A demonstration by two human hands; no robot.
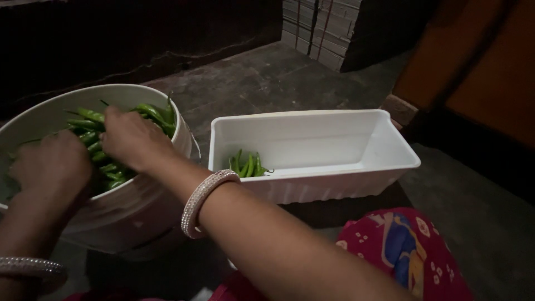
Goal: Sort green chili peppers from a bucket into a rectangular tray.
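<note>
Both hands are being pushed into the chillies (146, 113) heaped in the round white bowl (184, 139): the right hand (134, 138) is being closed over a few, while whether the left hand (51, 166) is gripping cannot be told. The chillies, slim, glossy green and curved, are judged light and springy, best pinched mid-body. A few more are lying in the white rectangular tub (390, 146) beside it.

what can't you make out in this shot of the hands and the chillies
- Head view: the fingertips of the left hand and right hand are buried among the green chillies, so any grip is hidden.
- The round white bucket has its left side cut off by the frame edge, and the hands cover most of its contents.
- The white rectangular tub holds a few chillies; its near wall hides part of its floor.
- The background is too dark to read.
</note>
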